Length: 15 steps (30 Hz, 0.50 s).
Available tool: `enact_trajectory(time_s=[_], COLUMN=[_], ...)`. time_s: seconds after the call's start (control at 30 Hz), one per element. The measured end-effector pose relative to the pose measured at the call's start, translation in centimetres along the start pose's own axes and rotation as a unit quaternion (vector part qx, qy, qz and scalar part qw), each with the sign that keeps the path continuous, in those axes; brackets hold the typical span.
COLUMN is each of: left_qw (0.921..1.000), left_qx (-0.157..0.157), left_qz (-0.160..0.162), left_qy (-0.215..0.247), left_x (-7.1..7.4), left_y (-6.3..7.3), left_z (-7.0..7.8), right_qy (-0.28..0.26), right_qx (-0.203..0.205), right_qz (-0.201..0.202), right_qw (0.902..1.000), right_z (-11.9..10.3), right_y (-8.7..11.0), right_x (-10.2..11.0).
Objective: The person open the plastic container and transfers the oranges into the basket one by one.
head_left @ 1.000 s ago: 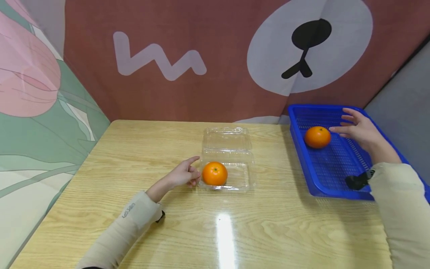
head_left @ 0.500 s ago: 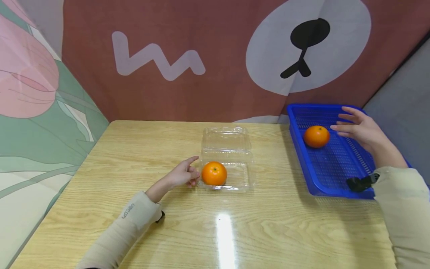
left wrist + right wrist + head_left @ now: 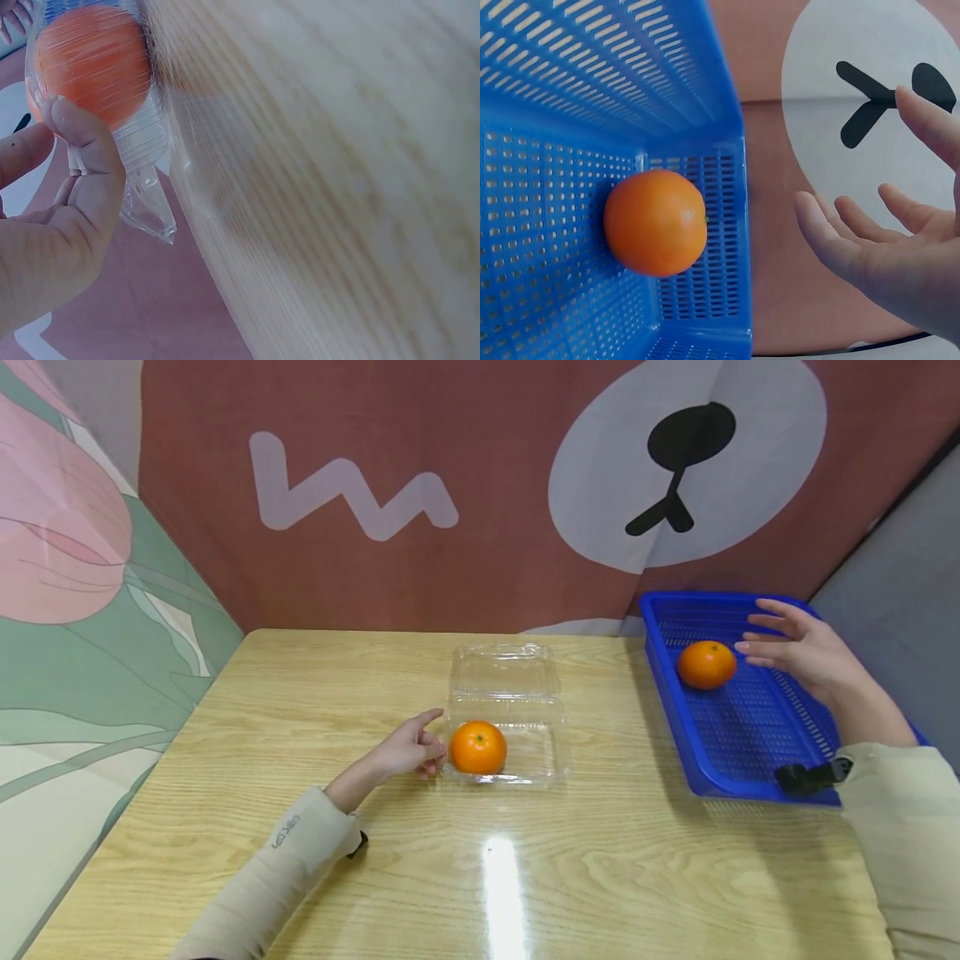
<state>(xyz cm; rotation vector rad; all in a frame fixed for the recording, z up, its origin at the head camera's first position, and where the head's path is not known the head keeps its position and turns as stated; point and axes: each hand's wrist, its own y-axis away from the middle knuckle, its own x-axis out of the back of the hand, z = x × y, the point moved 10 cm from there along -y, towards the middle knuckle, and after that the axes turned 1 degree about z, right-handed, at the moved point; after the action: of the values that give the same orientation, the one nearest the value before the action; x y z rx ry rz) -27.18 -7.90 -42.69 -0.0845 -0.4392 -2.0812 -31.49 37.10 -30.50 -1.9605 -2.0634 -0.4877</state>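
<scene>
At the table's middle, an open clear plastic clamshell box (image 3: 532, 752) holds one orange (image 3: 478, 747) in its left half. My left hand (image 3: 411, 747) is at the box's left edge. In the left wrist view, its thumb and a curled finger pinch the rim, with the orange (image 3: 94, 64) behind the plastic wall; the index finger points out. To the right, another orange (image 3: 707, 665) sits toward the back left of a blue plastic basket (image 3: 693, 760). Over that basket hovers my right hand (image 3: 806, 652), its fingers spread and relaxed, beside the orange and holding nothing.
The clamshell's lid (image 3: 504, 668) lies folded back toward the wall. A brown cloth (image 3: 360, 577) with a bear print stands behind the wooden table (image 3: 585, 877). A grey panel (image 3: 911, 602) rises close to the basket's right side.
Barely anything differs. The right hand and forearm have drifted slightly right and toward the person, with the fingers still spread. My left hand, the box and both oranges stay in place.
</scene>
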Motion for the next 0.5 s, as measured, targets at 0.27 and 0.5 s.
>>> enact_trajectory(time_s=[0.27,0.5], left_qw=[1.0,1.0], left_qx=[-0.003,-0.001], left_qz=[-0.001,0.002], left_qy=[0.0,-0.001], left_x=[0.0,-0.1], left_y=[0.0,0.0], left_z=[-0.1,0.0], right_qy=[-0.087,-0.06], right_qx=[0.022,0.036], right_qz=[-0.016,-0.023], right_qw=[0.9958,0.9973], right_z=[-0.6,-1.3], right_y=[0.8,1.4], right_x=[-0.9,-1.8])
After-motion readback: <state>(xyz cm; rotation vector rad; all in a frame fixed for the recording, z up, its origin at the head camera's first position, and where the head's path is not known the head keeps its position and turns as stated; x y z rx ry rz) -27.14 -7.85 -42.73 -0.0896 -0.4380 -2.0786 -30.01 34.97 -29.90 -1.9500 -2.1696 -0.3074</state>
